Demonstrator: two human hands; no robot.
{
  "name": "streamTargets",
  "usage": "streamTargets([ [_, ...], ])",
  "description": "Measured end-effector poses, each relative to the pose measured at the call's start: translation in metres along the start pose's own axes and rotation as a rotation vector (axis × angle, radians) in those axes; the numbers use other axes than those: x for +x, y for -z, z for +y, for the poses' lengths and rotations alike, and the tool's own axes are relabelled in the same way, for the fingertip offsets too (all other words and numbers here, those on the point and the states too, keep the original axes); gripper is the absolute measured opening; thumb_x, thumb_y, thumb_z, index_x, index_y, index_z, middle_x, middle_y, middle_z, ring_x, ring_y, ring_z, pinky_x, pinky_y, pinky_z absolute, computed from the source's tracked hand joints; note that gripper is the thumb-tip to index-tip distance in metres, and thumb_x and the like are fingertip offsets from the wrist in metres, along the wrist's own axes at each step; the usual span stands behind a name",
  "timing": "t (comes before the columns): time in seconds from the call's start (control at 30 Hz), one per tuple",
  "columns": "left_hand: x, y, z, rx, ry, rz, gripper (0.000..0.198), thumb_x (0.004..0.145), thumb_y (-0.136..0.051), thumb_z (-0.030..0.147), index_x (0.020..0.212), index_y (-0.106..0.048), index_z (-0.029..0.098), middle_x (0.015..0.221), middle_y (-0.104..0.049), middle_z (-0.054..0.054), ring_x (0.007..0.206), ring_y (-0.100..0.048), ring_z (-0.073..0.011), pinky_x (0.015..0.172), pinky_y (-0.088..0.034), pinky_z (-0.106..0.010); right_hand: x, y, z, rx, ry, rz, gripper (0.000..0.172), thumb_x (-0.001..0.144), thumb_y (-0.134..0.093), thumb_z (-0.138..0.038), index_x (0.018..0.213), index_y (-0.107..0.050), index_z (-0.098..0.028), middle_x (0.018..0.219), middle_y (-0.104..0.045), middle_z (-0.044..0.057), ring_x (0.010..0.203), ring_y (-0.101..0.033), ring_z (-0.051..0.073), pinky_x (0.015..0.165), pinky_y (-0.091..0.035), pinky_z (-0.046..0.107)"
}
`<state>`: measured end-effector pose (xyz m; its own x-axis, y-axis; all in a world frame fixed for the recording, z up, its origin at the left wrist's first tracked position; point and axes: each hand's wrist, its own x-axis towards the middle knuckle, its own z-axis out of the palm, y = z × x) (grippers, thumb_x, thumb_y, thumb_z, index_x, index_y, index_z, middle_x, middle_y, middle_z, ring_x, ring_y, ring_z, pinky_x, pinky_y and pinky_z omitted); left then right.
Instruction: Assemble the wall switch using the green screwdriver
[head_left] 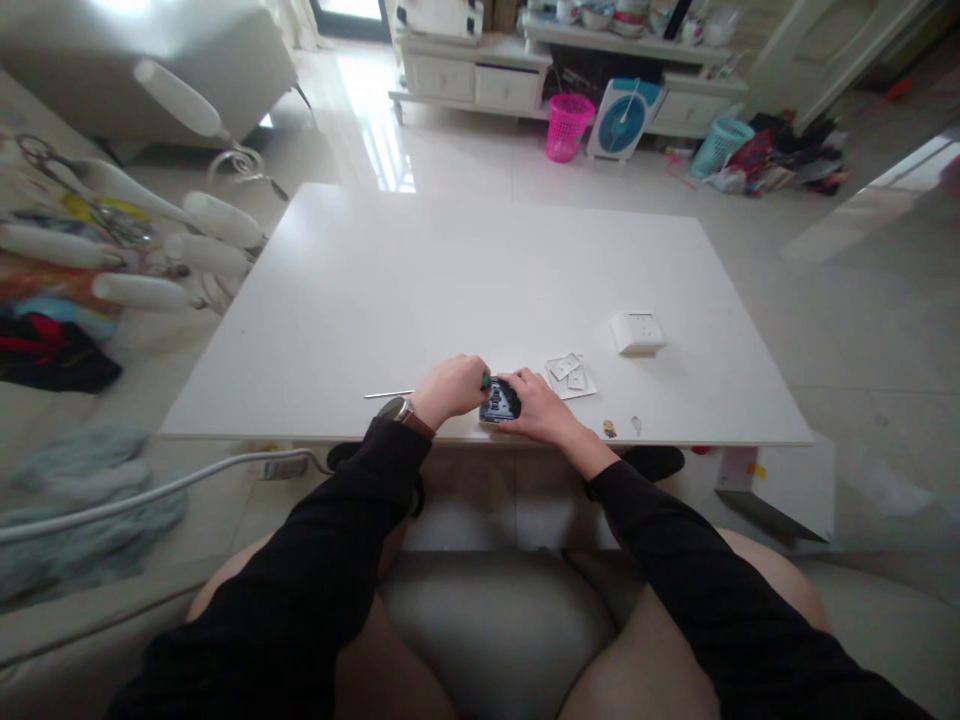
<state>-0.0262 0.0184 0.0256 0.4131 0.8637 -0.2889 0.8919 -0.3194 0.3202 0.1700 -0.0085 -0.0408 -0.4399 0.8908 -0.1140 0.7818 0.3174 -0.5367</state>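
Near the table's front edge, my right hand [534,405] grips a black and grey wall-socket body [499,402] by its right side, with the inner parts facing up. My left hand [452,388] is closed at the socket's upper left, around something with a green end [486,381]; it looks like a screwdriver handle, mostly hidden by the fingers. A thin metal rod [388,394] lies on the table left of that hand. Just right of my right hand are white socket face plates [571,376], some resting on a larger frame.
A white box-shaped socket stack [637,333] stands farther right on the white table [450,260]. Near the front edge lie a small yellow piece [609,428] and a small pale piece [636,425]. A lamp with white arms [217,220] stands beside the left edge.
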Motion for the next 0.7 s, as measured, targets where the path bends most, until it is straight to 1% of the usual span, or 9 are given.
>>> streamTargets([
  [0.1,0.001,-0.006,-0.001,0.023,-0.004,-0.041,0.019,0.083,-0.068,0.025,0.096,-0.082,0.020,0.094,-0.080,-0.014,0.088,-0.075,-0.0248,0.073,-0.052,-0.029,-0.001,-0.001,0.000,-0.003,0.013,0.001,0.081,0.070,-0.093,-0.041,0.141,-0.056,-0.024,0.124,-0.057,0.010,0.117,-0.057,0.030,0.102,-0.051,0.045],
  [0.2,0.002,-0.010,-0.002,0.058,-0.018,-0.049,0.019,0.085,-0.065,0.024,0.095,-0.080,0.019,0.094,-0.079,-0.015,0.089,-0.075,-0.0264,0.073,-0.052,-0.030,-0.003,-0.002,-0.001,-0.004,0.030,0.003,0.079,0.072,-0.092,-0.041,0.141,-0.056,-0.024,0.125,-0.057,0.010,0.117,-0.057,0.030,0.103,-0.050,0.045],
  [0.33,0.004,-0.014,-0.001,0.090,-0.019,-0.079,0.022,0.085,-0.064,0.023,0.098,-0.080,0.017,0.097,-0.079,-0.017,0.091,-0.076,-0.0274,0.073,-0.052,-0.031,-0.005,-0.001,-0.004,0.001,0.040,-0.010,0.082,0.072,-0.091,-0.040,0.143,-0.054,-0.023,0.126,-0.057,0.011,0.119,-0.056,0.031,0.104,-0.050,0.045],
  [0.53,0.008,-0.017,-0.001,0.121,-0.005,-0.128,0.027,0.085,-0.062,0.023,0.101,-0.081,0.014,0.098,-0.079,-0.019,0.086,-0.076,-0.0263,0.066,-0.049,-0.029,-0.008,0.001,-0.006,0.010,0.068,-0.019,0.080,0.072,-0.092,-0.035,0.142,-0.055,-0.025,0.128,-0.057,0.010,0.120,-0.056,0.030,0.104,-0.050,0.044],
  [0.7,0.010,-0.019,-0.002,0.140,-0.024,-0.135,0.030,0.084,-0.059,0.020,0.103,-0.081,0.012,0.098,-0.079,-0.020,0.084,-0.075,-0.0258,0.065,-0.048,-0.029,-0.007,0.001,-0.007,0.002,0.066,-0.035,0.082,0.072,-0.092,-0.038,0.143,-0.054,-0.025,0.129,-0.057,0.010,0.121,-0.056,0.030,0.104,-0.051,0.045],
])
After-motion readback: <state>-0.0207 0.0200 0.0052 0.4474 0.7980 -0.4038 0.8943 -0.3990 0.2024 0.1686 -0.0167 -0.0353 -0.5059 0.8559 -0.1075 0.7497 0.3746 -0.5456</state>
